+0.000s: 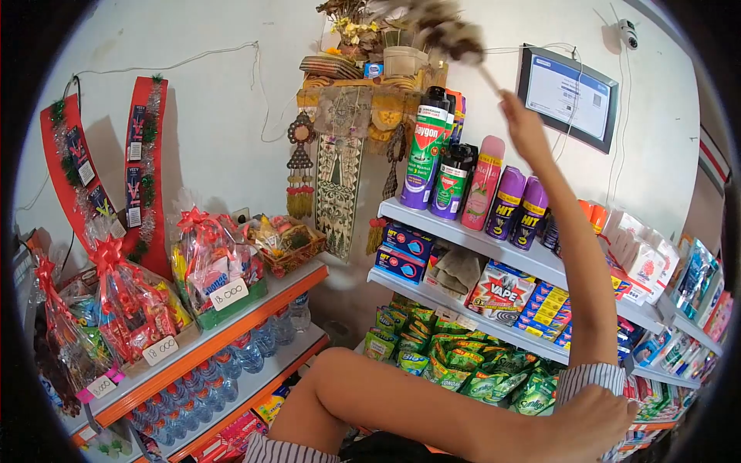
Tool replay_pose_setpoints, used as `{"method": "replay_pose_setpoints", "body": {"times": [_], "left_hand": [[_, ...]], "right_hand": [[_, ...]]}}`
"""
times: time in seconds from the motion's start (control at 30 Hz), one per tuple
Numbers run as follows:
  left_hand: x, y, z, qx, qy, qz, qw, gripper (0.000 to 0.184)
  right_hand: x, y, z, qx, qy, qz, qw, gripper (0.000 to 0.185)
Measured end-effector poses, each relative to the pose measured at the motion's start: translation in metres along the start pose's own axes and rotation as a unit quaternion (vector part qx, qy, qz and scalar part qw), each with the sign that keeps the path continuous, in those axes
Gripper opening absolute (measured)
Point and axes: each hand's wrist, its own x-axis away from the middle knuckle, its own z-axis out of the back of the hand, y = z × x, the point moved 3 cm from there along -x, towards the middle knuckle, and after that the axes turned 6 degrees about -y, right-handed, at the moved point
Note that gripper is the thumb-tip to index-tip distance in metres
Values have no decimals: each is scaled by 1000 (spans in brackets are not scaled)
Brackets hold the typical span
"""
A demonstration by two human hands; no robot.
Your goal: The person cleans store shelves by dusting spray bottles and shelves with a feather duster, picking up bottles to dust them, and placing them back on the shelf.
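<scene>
Curling by your right sleeve (593, 378), your left hand (594, 423) hides whether its fingers grip; above and right of the tall Baygon can (425, 150), your right hand (526, 130) has its fingers closed round the duster (455, 37); best stroke lightly, clear of that can; the duster's head, above it, is blurred and cut off

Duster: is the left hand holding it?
No, the right hand holds the duster, while the left hand is at the right sleeve.
</scene>
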Motion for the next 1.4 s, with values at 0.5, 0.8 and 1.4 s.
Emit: {"method": "replay_pose_setpoints", "body": {"times": [0.5, 0.8, 1.4], "left_hand": [[78, -54, -63, 141, -173, 84, 971, 42], [32, -66, -94, 107, -50, 21, 993, 23], [-21, 22, -33, 5, 87, -251, 964, 12]], "right_hand": [[24, 154, 134, 205, 83, -202, 954, 28], [22, 139, 208, 173, 322, -382, 849, 41], [110, 166, 261, 506, -58, -330, 795, 27]]}}
